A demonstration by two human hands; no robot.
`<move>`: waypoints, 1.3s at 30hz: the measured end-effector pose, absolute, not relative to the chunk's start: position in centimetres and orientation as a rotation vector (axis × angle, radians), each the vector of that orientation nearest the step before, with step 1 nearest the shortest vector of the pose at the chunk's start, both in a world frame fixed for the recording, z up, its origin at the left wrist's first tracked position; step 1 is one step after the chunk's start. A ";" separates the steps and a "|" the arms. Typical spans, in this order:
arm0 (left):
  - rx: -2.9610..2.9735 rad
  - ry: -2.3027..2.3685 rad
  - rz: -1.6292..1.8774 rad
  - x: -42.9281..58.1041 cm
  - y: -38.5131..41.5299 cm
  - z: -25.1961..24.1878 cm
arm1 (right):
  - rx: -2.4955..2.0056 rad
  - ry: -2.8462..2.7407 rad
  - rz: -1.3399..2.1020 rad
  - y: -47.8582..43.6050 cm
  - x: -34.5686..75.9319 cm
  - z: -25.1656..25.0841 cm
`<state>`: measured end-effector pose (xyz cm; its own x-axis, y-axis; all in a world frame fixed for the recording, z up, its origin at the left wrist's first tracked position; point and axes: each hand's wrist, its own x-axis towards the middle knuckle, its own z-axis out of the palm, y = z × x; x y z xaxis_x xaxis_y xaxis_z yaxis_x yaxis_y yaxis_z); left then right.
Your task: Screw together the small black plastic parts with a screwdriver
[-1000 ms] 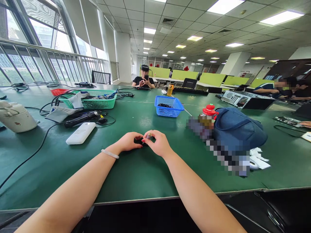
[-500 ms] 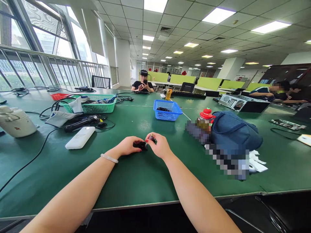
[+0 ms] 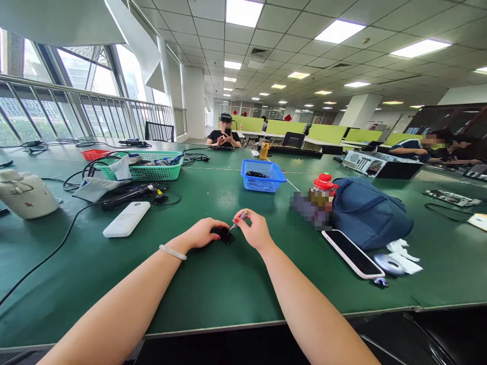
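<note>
The left hand (image 3: 203,233) grips a small black part (image 3: 228,240), on or just over the green surface (image 3: 213,294), well in from its near edge. The right hand (image 3: 256,232) pinches a screwdriver-like tool (image 3: 243,216), tip at the part. A blue basket (image 3: 262,184) stands beyond.

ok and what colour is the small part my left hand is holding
Black. The small part at your left hand shows best in the head view.

Ceiling panels (image 3: 244,12) and washed-out windows (image 3: 129,71) give bright light, with soft glare on the tabletop (image 3: 228,198).
</note>
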<state>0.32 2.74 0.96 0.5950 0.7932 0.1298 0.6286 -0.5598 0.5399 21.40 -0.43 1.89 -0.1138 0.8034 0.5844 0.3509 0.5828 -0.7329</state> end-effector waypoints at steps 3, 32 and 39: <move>2.383 1.128 0.511 0.2 2.8 0.9 | -0.960 -1.744 0.488 -0.5 21.3 1.9; 2.410 1.149 0.399 -0.1 2.7 0.9 | -1.074 -1.608 0.484 0.0 21.3 1.7; 2.396 1.074 0.423 0.4 2.0 1.1 | -0.968 -1.622 0.524 -0.2 21.3 1.8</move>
<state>0.36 1.97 1.14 0.6444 0.7601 0.0830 0.6126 -0.5782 0.5389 21.29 -0.18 1.75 -0.0432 0.8110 0.5835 0.3161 0.5651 -0.7620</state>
